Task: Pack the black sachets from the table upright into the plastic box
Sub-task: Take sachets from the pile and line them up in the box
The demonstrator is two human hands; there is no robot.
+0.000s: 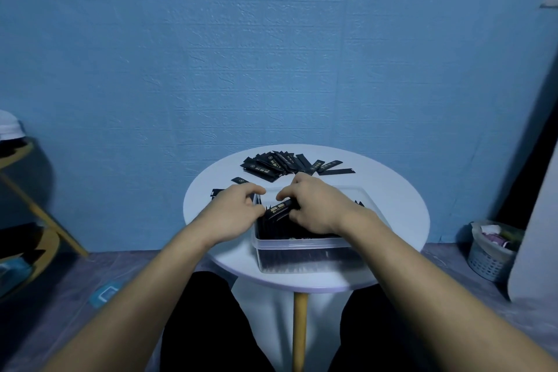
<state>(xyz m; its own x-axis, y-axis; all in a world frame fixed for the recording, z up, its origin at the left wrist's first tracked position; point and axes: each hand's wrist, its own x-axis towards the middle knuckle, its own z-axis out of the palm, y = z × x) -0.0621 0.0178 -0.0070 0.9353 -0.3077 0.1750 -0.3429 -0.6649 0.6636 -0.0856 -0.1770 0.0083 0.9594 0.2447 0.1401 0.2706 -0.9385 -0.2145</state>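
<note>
head view. your right hand point(314, 208) is over the open top of the plastic box point(302, 254), fingers curled round one held sachet point(279, 209). the held sachet lies tilted, its left end lower, just above the left part of the box opening. your left hand point(234, 211) sits at the left rim of the box, fingers curled, fingertips at the low left end of the held sachet (you cannot tell whether they pinch it or only touch it).

the plastic box is clear-walled and stands on the near half of the round white counter point(392, 220). packed sachets point(290, 229) stand upright inside it, showing dark through the front wall.

the loose sachets point(283, 164) lie flat in an overlapping fan on the far side of the counter, beyond the box and apart from it. two stray sachets point(240, 180) lie on the counter left of the box, partly hidden behind your left hand.

the counter rests on a wooden leg point(299, 329) between your knees. a blue textured wall point(271, 54) stands behind the counter. a slatted basket point(490, 251) sits on the floor to the right, and a wooden shelf point(30, 190) stands at the left edge.
</note>
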